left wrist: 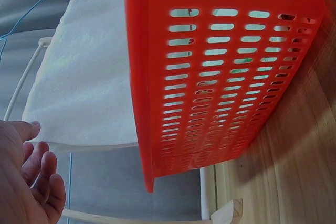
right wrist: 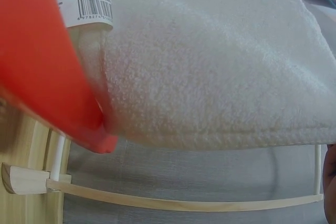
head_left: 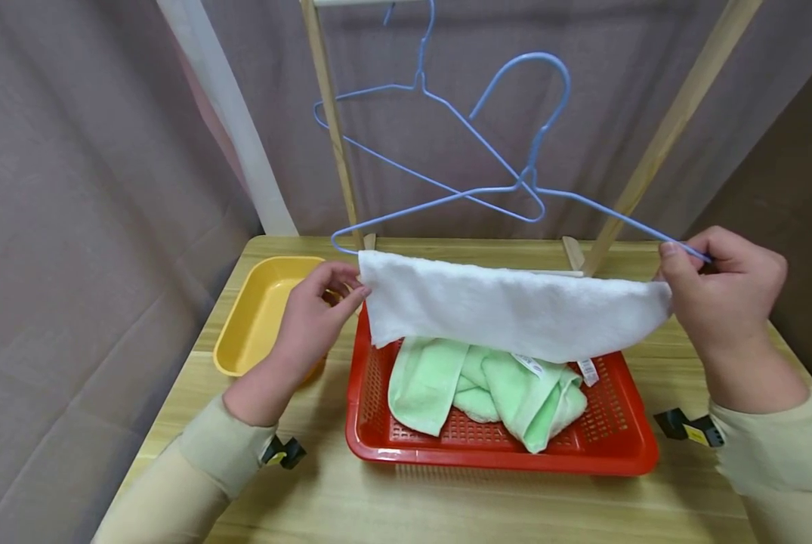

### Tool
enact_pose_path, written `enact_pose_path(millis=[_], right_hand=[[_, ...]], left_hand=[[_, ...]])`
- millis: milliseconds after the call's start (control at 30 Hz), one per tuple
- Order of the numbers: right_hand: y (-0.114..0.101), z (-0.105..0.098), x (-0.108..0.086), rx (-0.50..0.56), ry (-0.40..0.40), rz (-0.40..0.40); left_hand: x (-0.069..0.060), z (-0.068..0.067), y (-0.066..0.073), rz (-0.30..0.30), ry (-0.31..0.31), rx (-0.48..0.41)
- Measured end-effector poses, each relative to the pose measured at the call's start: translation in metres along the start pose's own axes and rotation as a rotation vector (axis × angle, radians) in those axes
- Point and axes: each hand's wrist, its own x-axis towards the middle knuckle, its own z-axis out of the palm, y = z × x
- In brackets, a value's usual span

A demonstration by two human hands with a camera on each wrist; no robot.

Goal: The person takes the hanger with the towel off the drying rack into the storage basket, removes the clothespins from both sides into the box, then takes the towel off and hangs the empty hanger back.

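A white towel (head_left: 514, 306) hangs folded over the lower bar of a blue clothes hanger (head_left: 446, 198). My right hand (head_left: 732, 283) grips the right end of that hanger, thumb on top, beside the towel's right edge. At the towel's left edge is my left hand (head_left: 320, 310), its fingers loosely bent and nothing visible between them; in the left wrist view its thumb (left wrist: 27, 129) lies close to the towel (left wrist: 89, 72). Below the towel, a red basket (head_left: 501, 459) holds light green towels (head_left: 426, 385). In the right wrist view, a barcode label (right wrist: 94, 9) shows beside the white towel.
A second blue hanger (head_left: 439, 98) hangs behind, on a rack with wooden posts (head_left: 671, 136). Left of the basket, a yellow tub (head_left: 242, 332) stands on the wooden table (head_left: 487, 506). Grey curtains (head_left: 106, 189) surround the table's back and left.
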Motion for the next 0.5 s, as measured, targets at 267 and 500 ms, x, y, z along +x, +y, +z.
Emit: enact_pose_path(millis=[267, 500], right_hand=[[0.0028, -0.0029, -0.0006, 0.047, 0.007, -0.004], [0.0016, -0.0030, -0.0012, 0.068, 0.006, -0.011]], left_hand=[[0.0009, 0.0028, 0.0011, -0.022, 0.008, 0.027], [-0.0017, 0.0023, 0.0016, -0.022, 0.015, 0.017]])
